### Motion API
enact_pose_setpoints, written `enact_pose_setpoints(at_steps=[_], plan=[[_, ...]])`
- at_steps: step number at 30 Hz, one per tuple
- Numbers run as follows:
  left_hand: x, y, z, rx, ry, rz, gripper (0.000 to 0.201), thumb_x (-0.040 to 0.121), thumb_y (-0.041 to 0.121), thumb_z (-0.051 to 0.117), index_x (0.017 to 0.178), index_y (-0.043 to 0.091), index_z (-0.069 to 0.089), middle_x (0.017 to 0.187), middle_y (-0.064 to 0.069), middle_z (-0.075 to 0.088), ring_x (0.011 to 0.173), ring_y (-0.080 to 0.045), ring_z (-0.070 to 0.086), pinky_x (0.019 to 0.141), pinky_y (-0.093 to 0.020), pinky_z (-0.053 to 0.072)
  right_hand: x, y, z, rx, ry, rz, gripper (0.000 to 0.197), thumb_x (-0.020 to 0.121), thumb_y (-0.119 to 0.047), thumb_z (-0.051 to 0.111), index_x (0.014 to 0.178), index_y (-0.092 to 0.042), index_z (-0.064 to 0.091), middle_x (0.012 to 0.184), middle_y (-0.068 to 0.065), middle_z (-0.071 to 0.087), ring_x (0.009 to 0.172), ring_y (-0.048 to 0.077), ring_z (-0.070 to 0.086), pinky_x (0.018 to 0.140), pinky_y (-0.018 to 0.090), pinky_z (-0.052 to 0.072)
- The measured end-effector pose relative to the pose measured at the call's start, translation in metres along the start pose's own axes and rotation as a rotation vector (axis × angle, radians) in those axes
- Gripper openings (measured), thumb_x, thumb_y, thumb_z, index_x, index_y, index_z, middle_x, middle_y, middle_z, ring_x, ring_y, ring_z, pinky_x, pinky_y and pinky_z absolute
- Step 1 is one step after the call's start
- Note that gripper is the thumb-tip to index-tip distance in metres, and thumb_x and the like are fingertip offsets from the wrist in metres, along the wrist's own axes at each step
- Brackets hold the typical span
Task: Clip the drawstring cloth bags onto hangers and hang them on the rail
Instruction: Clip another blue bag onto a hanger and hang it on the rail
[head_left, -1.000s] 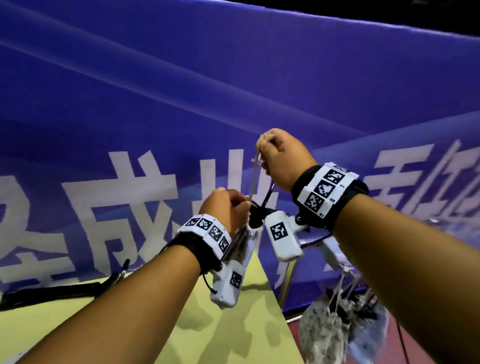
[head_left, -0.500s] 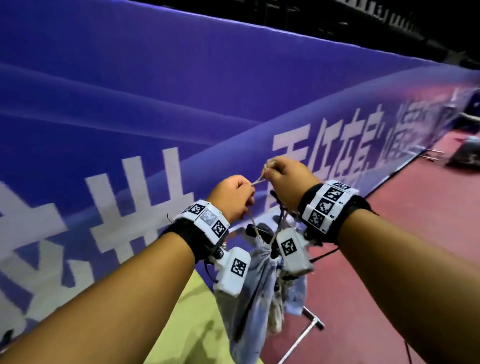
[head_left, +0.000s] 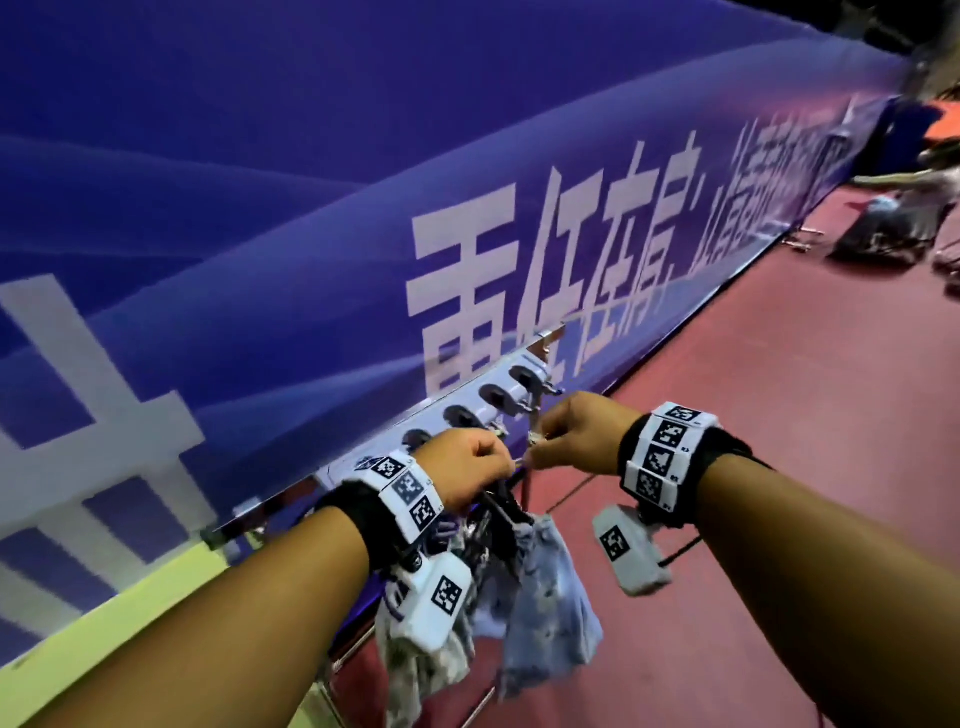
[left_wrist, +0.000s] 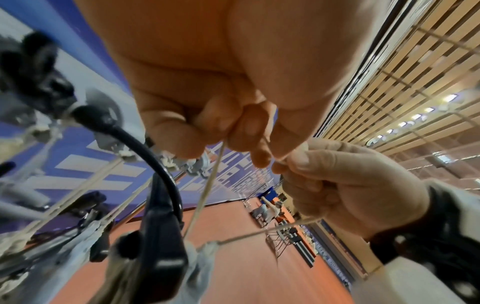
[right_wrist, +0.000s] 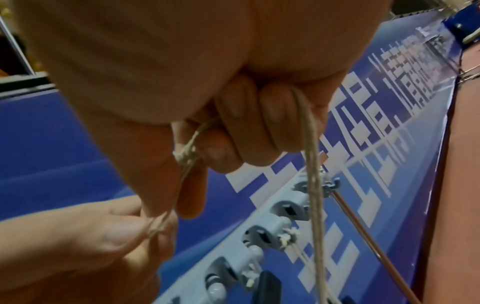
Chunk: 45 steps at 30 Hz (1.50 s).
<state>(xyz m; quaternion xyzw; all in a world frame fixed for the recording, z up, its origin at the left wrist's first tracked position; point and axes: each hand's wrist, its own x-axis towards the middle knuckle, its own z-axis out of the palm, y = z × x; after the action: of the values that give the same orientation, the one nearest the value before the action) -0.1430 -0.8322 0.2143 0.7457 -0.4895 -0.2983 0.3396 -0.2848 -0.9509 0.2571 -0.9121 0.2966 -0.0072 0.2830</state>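
Hanging step. Left hand (head_left: 467, 470) and right hand (head_left: 579, 434), fingers curled, pinch thin beige drawstring (left_wrist: 205, 191); pale blue cloth bag (head_left: 545, 597) dangles below, near grey hook rail (head_left: 488, 400). Next, probably: loop cord over free hook.

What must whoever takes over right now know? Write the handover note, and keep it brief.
Left hand: pinches the thin beige drawstring cord.
Right hand: fingers curled round the same cord.
Things: the pale blue cloth bag hangs from that cord below the hands, beside a black plastic hanger. The white rail with grey hook sliders is just behind the hands.
Done: knotted cords already hang from two sliders.
Left: hang this bag on the rail. I cannot tell whether it is clipped to the hanger.
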Motion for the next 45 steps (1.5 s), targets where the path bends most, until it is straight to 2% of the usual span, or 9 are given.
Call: enact_pose_setpoints(at_steps=[4, 8, 12, 16, 21, 25, 32, 37, 45], plan=[[0.048, -0.01, 0.029, 0.058, -0.09, -0.04, 0.015, 0.083, 0.027, 0.065, 0.069, 0.024, 0.063, 0.059, 0.009, 0.058, 0.05, 0.005, 0.047, 0.065, -0.025, 0.043, 0.043, 0.047, 0.001, -0.111, -0.038, -0.009, 0.021, 0.081, -0.039, 0.073, 0.079, -0.018, 0.07, 0.067, -0.001, 0.06, 0.059, 0.013, 0.05, 0.056, 0.025, 0.038], [0.092, -0.018, 0.053, -0.036, -0.049, -0.179, 0.017, 0.082, 0.027, 0.057, 0.07, 0.017, 0.065, 0.058, -0.007, 0.064, 0.044, -0.014, 0.052, 0.048, -0.02, 0.039, 0.091, 0.089, 0.006, -0.232, -0.055, -0.043, 0.022, 0.09, -0.037, 0.062, 0.086, -0.015, 0.067, 0.084, 0.006, 0.065, 0.073, 0.023, 0.055, 0.063, 0.027, 0.038], [0.13, -0.016, 0.075, -0.175, 0.016, -0.306, 0.014, 0.089, 0.009, 0.052, 0.077, 0.015, 0.056, 0.049, -0.003, 0.055, 0.037, -0.015, 0.05, 0.038, -0.018, 0.04, 0.134, 0.122, 0.014, -0.268, -0.029, -0.057, 0.027, 0.099, -0.032, 0.048, 0.088, -0.012, 0.062, 0.092, 0.009, 0.055, 0.082, 0.031, 0.057, 0.075, 0.036, 0.047], [0.165, -0.013, 0.082, -0.3, 0.031, -0.389, 0.024, 0.086, -0.003, 0.048, 0.073, 0.018, 0.048, 0.052, -0.009, 0.047, 0.041, -0.02, 0.044, 0.045, -0.024, 0.04, 0.17, 0.144, 0.021, -0.172, 0.064, 0.017, 0.02, 0.099, -0.024, 0.046, 0.097, -0.011, 0.061, 0.091, 0.004, 0.042, 0.085, 0.029, 0.054, 0.071, 0.027, 0.034], [0.191, -0.017, 0.079, -0.411, 0.107, -0.442, 0.025, 0.083, -0.008, 0.04, 0.071, 0.014, 0.047, 0.058, -0.011, 0.039, 0.049, -0.022, 0.041, 0.049, -0.031, 0.042, 0.199, 0.153, 0.026, -0.159, 0.111, 0.043, 0.022, 0.095, -0.029, 0.051, 0.104, -0.016, 0.066, 0.104, 0.011, 0.052, 0.097, 0.031, 0.053, 0.076, 0.028, 0.034], [0.204, -0.019, 0.075, -0.517, 0.222, -0.492, 0.029, 0.089, -0.007, 0.043, 0.074, 0.017, 0.05, 0.059, -0.011, 0.047, 0.052, -0.022, 0.046, 0.058, -0.036, 0.047, 0.213, 0.154, 0.037, -0.145, 0.065, 0.043, 0.022, 0.093, -0.034, 0.053, 0.103, -0.021, 0.068, 0.108, 0.009, 0.055, 0.101, 0.032, 0.054, 0.085, 0.033, 0.045], [0.216, -0.026, 0.074, -0.509, 0.276, -0.579, 0.024, 0.081, -0.001, 0.054, 0.07, 0.02, 0.053, 0.077, -0.019, 0.066, 0.077, -0.033, 0.065, 0.078, -0.056, 0.054, 0.215, 0.154, 0.041, 0.034, 0.033, 0.148, 0.018, 0.093, -0.019, 0.053, 0.104, -0.021, 0.067, 0.102, 0.003, 0.068, 0.087, 0.024, 0.062, 0.069, 0.024, 0.04], [0.234, -0.058, 0.079, -0.451, 0.304, -0.577, 0.027, 0.06, 0.02, 0.051, 0.086, 0.028, 0.055, 0.096, -0.015, 0.07, 0.089, -0.031, 0.07, 0.079, -0.05, 0.059, 0.208, 0.15, 0.034, 0.087, 0.049, 0.183, 0.026, 0.091, -0.019, 0.052, 0.112, -0.026, 0.065, 0.111, 0.001, 0.068, 0.087, 0.019, 0.062, 0.072, 0.023, 0.044], [0.184, -0.009, 0.042, -0.147, 0.362, -0.397, 0.018, 0.081, 0.013, 0.057, 0.096, 0.022, 0.058, 0.086, -0.002, 0.068, 0.069, -0.027, 0.067, 0.062, -0.033, 0.057, 0.191, 0.117, 0.023, 0.091, 0.1, 0.168, 0.037, 0.091, -0.02, 0.053, 0.127, -0.023, 0.058, 0.128, 0.007, 0.058, 0.097, 0.024, 0.064, 0.079, 0.024, 0.048]])
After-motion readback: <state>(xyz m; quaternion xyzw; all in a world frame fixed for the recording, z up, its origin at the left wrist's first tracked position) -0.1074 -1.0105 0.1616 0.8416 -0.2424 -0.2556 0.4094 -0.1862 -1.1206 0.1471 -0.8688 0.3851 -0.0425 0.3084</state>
